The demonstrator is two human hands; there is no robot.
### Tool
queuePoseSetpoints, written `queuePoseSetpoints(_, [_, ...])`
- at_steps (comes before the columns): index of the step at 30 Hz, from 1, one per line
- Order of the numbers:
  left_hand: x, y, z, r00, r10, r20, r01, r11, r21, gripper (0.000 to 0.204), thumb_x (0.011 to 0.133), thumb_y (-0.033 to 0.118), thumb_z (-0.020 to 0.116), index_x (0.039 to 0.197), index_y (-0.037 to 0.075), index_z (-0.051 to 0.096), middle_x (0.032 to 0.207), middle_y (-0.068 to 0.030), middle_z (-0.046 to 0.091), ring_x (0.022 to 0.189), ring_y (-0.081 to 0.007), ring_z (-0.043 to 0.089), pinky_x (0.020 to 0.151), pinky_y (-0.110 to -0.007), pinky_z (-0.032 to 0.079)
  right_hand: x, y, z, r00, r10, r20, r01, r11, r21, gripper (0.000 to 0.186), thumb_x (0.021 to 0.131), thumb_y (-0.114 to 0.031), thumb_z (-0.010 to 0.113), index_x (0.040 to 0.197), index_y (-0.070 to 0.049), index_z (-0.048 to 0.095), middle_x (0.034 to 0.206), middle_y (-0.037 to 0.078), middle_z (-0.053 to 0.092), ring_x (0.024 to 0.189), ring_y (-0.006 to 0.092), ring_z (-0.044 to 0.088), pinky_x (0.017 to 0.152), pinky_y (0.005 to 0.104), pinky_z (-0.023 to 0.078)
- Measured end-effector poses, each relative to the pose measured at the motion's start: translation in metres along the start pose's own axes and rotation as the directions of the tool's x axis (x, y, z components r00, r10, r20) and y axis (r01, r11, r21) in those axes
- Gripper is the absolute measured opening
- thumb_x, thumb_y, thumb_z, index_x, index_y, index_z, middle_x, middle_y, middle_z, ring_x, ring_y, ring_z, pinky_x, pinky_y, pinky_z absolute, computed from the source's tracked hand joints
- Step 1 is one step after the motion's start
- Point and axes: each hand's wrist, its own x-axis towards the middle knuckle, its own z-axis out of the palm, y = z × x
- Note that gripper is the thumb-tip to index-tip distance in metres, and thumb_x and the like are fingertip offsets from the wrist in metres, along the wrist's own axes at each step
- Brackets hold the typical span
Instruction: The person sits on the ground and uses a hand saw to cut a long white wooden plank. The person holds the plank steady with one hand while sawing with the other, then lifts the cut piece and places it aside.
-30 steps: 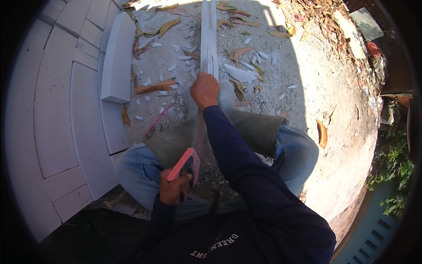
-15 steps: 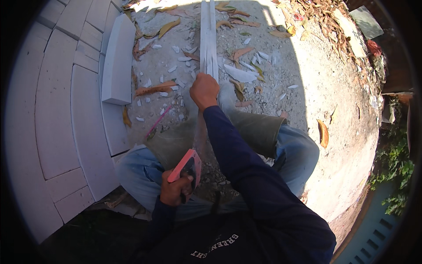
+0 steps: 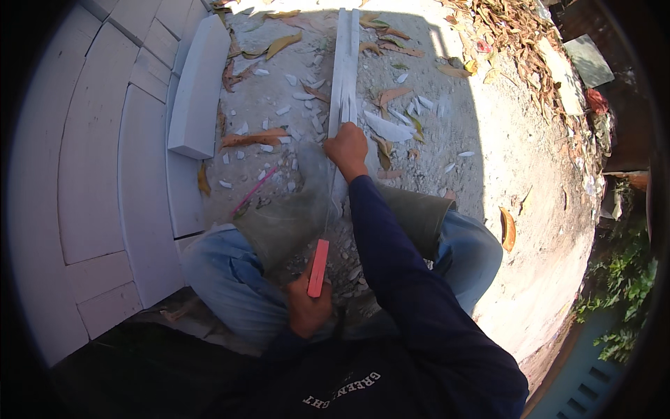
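My left hand (image 3: 307,308) is closed round the red handle (image 3: 318,269) of a handsaw, low between my knees. Its thin blade (image 3: 329,209) points away from me, toward my other fist. Farther out, my right hand (image 3: 347,149) grips the near end of a long pale strip (image 3: 342,63), which looks split lengthwise and lies along the ground straight ahead. Whether the blade touches the strip is hidden by my right hand.
Pale blocks are stacked (image 3: 91,146) along the left, with one loose block (image 3: 200,91) on their edge. White chips (image 3: 387,128), dry leaves (image 3: 284,45) and a pink straw-like piece (image 3: 256,188) litter the ground. My bent knees flank the work. A leaf pile (image 3: 509,63) lies far right.
The saw handle has swung to the right and turned upright, its narrow back edge now facing up. My right hand and the strip appear slightly farther right in the view.
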Motion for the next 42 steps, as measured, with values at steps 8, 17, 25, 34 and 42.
queuePoseSetpoints(8, [0.006, -0.010, -0.020, 0.993, -0.112, 0.031, 0.115, 0.988, -0.107, 0.049, 0.086, 0.003, 0.064, 0.134, -0.004, 0.061, 0.077, -0.0005, 0.059, 0.071, -0.0075, 0.053, 0.064, -0.026, 0.045, -0.005, -0.004, 0.008, 0.997, -0.037, -0.061, 0.036, 0.999, -0.008, 0.015, 0.072, -0.008, 0.067, 0.081, 0.004, 0.069, 0.085, 0.028, 0.069, 0.085, 0.0459, 0.068, 0.079, 0.0513, 0.055])
queuePoseSetpoints(17, [-0.003, 0.014, 0.010, 0.995, -0.025, 0.101, 0.017, 0.996, 0.085, 0.064, 0.088, 0.002, 0.060, 0.150, -0.001, 0.045, 0.083, -0.0204, 0.067, 0.073, -0.0261, 0.070, 0.071, -0.036, 0.055, -0.001, 0.023, 0.005, 0.981, -0.066, -0.184, 0.083, 0.993, 0.089, 0.024, 0.071, -0.005, 0.064, 0.090, 0.007, 0.073, 0.086, 0.029, 0.070, 0.085, 0.0446, 0.070, 0.082, 0.0502, 0.055])
queuePoseSetpoints(25, [-0.016, -0.002, 0.019, 0.998, -0.060, 0.014, 0.061, 0.989, -0.137, 0.060, 0.090, 0.001, 0.058, 0.149, -0.003, 0.047, 0.085, -0.0147, 0.067, 0.072, -0.0150, 0.062, 0.070, -0.032, 0.052, -0.009, -0.003, -0.010, 0.989, -0.126, -0.080, 0.124, 0.992, -0.025, 0.022, 0.071, -0.004, 0.062, 0.088, 0.007, 0.071, 0.086, 0.030, 0.069, 0.085, 0.0478, 0.067, 0.080, 0.0526, 0.053])
queuePoseSetpoints(34, [-0.033, -0.017, 0.026, 0.995, 0.066, 0.075, -0.066, 0.998, 0.001, 0.071, 0.089, 0.002, 0.060, 0.155, -0.001, 0.034, 0.136, -0.0309, 0.056, 0.117, -0.0426, 0.062, 0.095, -0.044, 0.053, -0.024, 0.002, -0.028, 0.984, -0.156, -0.089, 0.155, 0.988, -0.024, 0.016, 0.074, 0.001, 0.057, 0.086, 0.007, 0.066, 0.082, 0.031, 0.066, 0.083, 0.0501, 0.064, 0.078, 0.0560, 0.048])
queuePoseSetpoints(42, [0.003, -0.047, 0.063, 0.989, 0.151, 0.006, -0.147, 0.974, -0.174, 0.068, 0.090, -0.006, 0.052, 0.155, -0.005, 0.030, 0.153, -0.0309, 0.041, 0.141, -0.0472, 0.043, 0.114, -0.046, 0.041, 0.010, 0.019, -0.018, 0.957, -0.249, -0.149, 0.252, 0.968, 0.002, 0.030, 0.079, -0.001, 0.056, 0.105, 0.009, 0.066, 0.084, 0.034, 0.067, 0.083, 0.0517, 0.066, 0.080, 0.0566, 0.050])
